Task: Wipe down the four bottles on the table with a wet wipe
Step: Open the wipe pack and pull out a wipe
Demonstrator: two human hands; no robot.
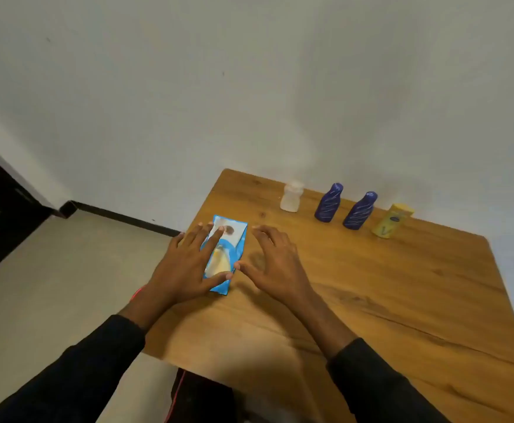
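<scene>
- The pack of wipes (234,241) lies flat on the table (402,300), at about 11 o'clock from the person, with its long side running toward 12.
- The left hand (185,267) rests on the pack with fingers straight and spread and the thumb across the near end. It presses the pack but does not grip it.
- The right hand (275,264) is just at the pack's 3 o'clock side, fingers spread and loosely bent, holding nothing.
- The pack looks soft, light and slick. It would likely slide or buckle unless pinned flat while one wipe is pinched out through the top.
- In a row toward 1 o'clock, well apart from both hands, stand a white bottle (291,196), a blue bottle (329,203), a second blue bottle (360,210) and a yellow bottle (392,220).
- The bottles look small, light, stiff and easy to tip, so each is probably best held round its body while being wiped.
</scene>
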